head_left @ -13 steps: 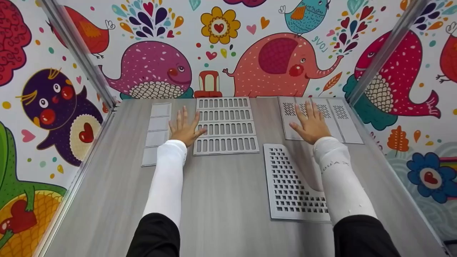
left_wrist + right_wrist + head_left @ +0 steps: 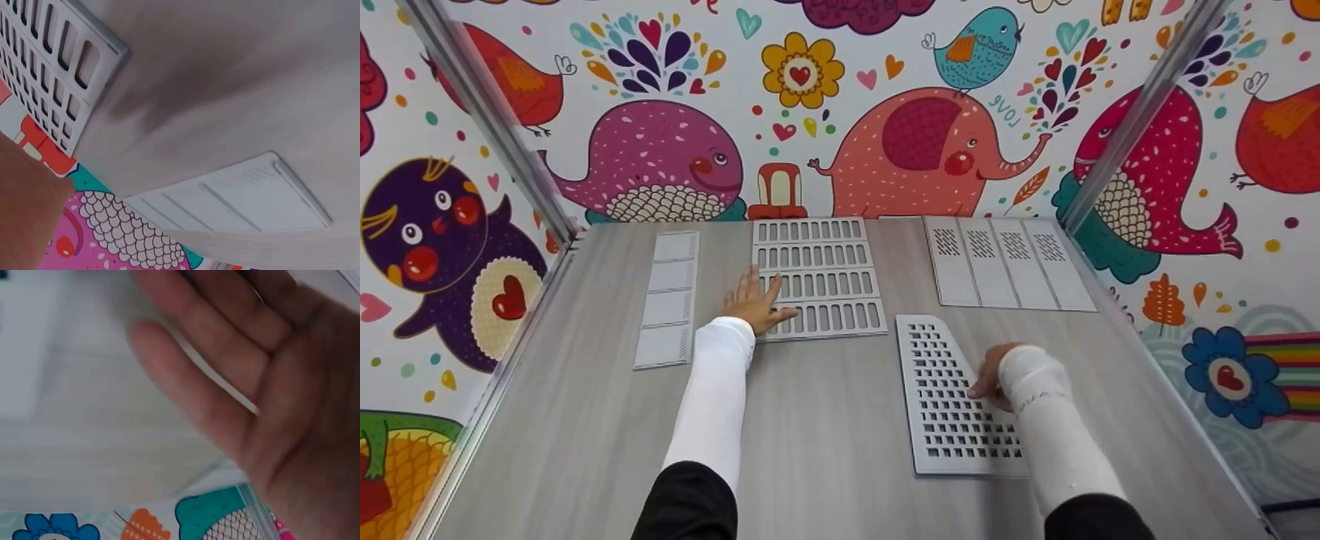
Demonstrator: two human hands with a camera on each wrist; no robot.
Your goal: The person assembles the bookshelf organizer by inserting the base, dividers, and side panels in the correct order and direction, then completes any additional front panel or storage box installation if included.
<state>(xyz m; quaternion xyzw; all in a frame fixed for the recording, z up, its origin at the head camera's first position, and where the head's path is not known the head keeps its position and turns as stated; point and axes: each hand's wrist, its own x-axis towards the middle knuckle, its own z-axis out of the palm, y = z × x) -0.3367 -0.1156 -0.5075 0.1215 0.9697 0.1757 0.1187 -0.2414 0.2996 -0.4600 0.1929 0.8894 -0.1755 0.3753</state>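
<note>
My left hand [image 2: 757, 304], fingers spread, hovers over the lower left edge of a grey slotted panel [image 2: 821, 334]; the left wrist view shows the slotted panel's corner [image 2: 98, 84] and a hand shadow on the table. My right hand [image 2: 996, 375] is low at the curved right edge of a pale panel with rows of square holes [image 2: 911, 390]. Its thumb side overlaps that panel in the head view, and the other fingers are mostly hidden there. In the right wrist view, the right hand's fingers [image 2: 208, 354] are extended and slightly bent, with nothing held.
A narrow white four-section strip [image 2: 664, 307] lies left on the wood-grain table [image 2: 810, 427]. At the back right is a panel of tall white sections with slanted slits [image 2: 997, 277]. Cartoon-printed walls [image 2: 660, 165] and metal corner posts [image 2: 1132, 127] enclose the table.
My right hand has dropped from the slitted panel toward me, down to the square-holed panel. The left hand has come slightly nearer. The head view has shifted a little.
</note>
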